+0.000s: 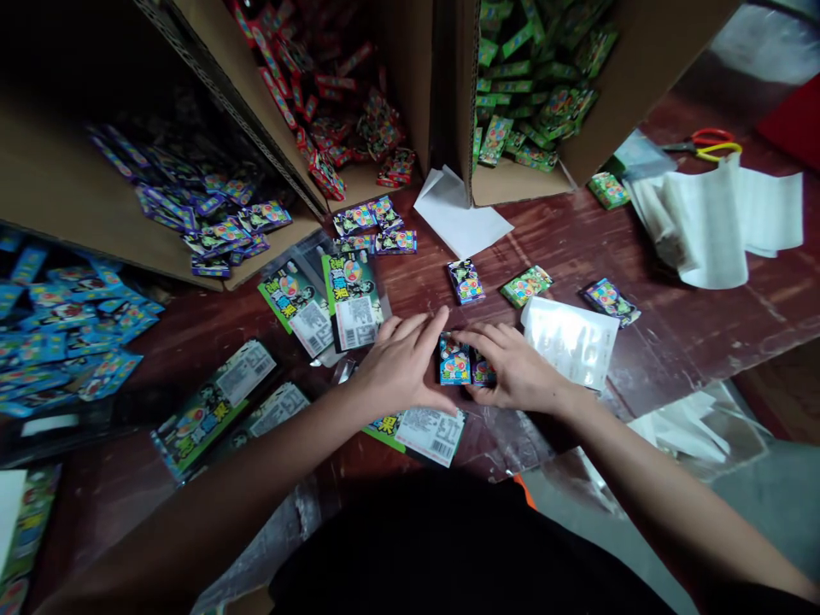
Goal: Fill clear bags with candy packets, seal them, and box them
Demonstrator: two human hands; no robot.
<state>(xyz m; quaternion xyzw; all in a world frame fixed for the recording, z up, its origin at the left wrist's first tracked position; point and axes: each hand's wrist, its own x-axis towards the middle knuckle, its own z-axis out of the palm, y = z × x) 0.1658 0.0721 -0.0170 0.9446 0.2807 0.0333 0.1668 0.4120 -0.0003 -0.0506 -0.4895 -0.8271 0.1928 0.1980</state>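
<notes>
My right hand (516, 367) is closed around a small printed box (483, 369), which its fingers partly cover. Against that box lies a blue small box (454, 363), with my right index fingertip over its top. Just to the left, my left hand (403, 363) has its fingers and thumb apart and holds nothing. Under its wrist and thumb lies a printed packet with a barcode label (430, 434). Beyond the hands are a purple small box (465, 282), a green small box (526, 286) and another purple small box (611, 301). A white sticker sheet (572, 342) lies beside my right hand.
Cardboard cartons (522, 184) along the back hold purple, red and green small boxes. Blue small boxes (70, 316) are heaped at left. Several printed packets (352, 299) lie left of my hands. Scissors (711, 145) and white label strips (711, 222) are at back right.
</notes>
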